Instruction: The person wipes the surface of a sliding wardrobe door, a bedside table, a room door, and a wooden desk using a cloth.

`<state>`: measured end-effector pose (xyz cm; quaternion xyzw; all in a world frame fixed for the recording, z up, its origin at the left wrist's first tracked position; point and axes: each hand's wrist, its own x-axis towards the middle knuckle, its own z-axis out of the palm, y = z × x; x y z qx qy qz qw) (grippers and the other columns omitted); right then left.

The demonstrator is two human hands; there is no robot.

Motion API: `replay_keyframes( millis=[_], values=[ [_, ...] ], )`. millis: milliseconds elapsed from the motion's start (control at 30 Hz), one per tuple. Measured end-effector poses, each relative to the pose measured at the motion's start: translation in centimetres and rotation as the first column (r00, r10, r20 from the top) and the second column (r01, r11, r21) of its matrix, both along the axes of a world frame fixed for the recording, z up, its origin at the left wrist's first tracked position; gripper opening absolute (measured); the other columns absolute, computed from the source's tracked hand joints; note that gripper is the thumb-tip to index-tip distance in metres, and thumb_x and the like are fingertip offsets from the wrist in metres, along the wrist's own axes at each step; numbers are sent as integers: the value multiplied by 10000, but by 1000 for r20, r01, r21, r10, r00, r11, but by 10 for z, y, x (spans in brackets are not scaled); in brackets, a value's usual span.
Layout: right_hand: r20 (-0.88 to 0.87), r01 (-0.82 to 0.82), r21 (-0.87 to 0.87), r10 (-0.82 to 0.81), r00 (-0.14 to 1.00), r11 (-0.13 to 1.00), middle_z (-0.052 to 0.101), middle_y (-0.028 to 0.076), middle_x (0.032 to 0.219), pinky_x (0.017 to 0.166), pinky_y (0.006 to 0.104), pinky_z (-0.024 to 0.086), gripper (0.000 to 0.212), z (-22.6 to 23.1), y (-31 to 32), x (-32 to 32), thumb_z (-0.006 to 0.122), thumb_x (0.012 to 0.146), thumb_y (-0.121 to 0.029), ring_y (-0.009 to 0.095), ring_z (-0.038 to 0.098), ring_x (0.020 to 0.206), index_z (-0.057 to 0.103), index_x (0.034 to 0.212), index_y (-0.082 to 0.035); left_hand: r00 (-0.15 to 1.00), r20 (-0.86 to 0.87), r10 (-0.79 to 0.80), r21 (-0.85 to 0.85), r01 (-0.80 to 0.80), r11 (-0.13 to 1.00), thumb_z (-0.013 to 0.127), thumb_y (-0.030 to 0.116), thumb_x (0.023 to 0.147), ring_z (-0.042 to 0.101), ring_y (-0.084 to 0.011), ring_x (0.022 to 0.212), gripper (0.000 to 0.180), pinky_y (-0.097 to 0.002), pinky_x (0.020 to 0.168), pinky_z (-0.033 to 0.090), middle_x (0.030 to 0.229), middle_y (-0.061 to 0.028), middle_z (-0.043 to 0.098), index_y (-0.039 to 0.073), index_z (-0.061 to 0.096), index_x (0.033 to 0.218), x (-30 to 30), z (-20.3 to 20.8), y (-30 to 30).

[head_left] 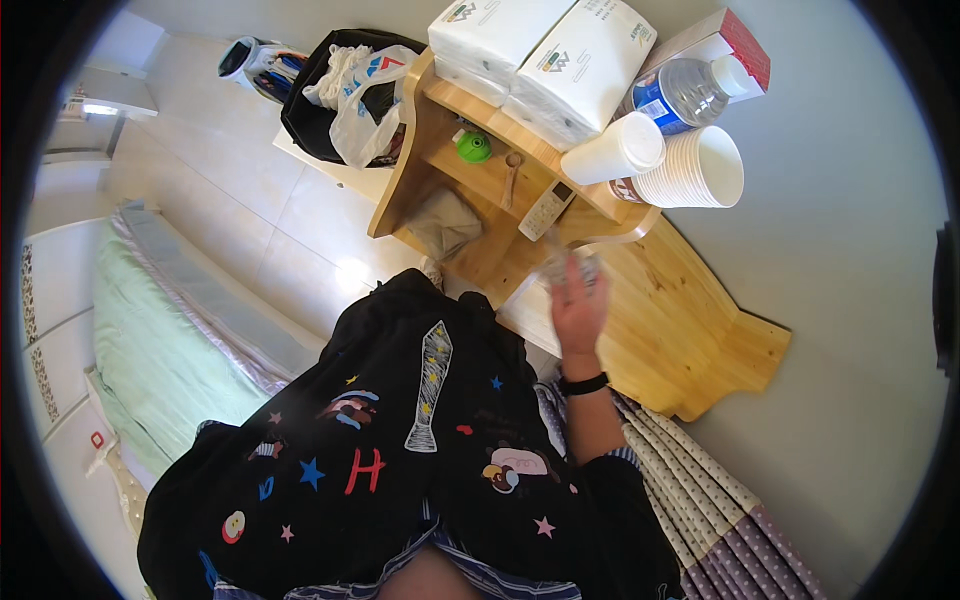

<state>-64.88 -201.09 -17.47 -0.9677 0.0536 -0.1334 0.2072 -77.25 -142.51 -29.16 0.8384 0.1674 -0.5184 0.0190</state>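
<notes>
My right hand (580, 315), with a dark band at the wrist, reaches over the pale wooden desk (665, 310). Its fingers are smeared by motion and pressed on a crumpled whitish thing (572, 268), perhaps a tissue or cloth; its kind is too blurred to tell. Just beyond the fingertips lies a white remote control (547, 210) on the wood. A small wooden spoon (511, 180), a green round object (473, 147) and a folded grey-beige cloth (444, 224) are farther left under the raised shelf. My left hand does not show.
On the raised shelf (480, 110) stand white tissue packs (580, 65), a clear bottle (690, 92), a white cup (615, 150), stacked paper cups (690, 170) and a red-and-white box (745, 50). A black bin (305, 110) with plastic bags stands left; a bed (170, 340) lies farther left.
</notes>
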Motion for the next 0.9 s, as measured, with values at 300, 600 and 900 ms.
replay_keyframes(
  millis=[300,600,900],
  values=[
    [-423,88,28,-68,904,996,524,321,1358,960,538,523,600,-88,4,-24,654,922,-316,505,568,1183,506,1503,-286,1000,7,11,42,-11,999,411,414,1027,697,-448,899,534,-550,841,543,927,-260,721,3,742,940,-28,20,29],
    [-518,-151,346,323,792,926,664,123,1217,871,462,572,396,-14,-3,-60,652,912,-278,348,663,1067,666,1303,-221,985,24,-169,-101,171,980,368,470,1047,693,-464,853,625,-577,822,534,852,-268,719,-3,742,879,3,20,38],
    [-197,247,402,-180,964,882,645,293,1158,837,492,554,541,42,-31,38,664,962,-312,467,654,1035,502,1358,19,907,-418,61,-776,-391,496,689,137,885,692,-235,947,306,-376,799,565,975,-85,713,27,669,1170,121,115,-122]
  ],
)
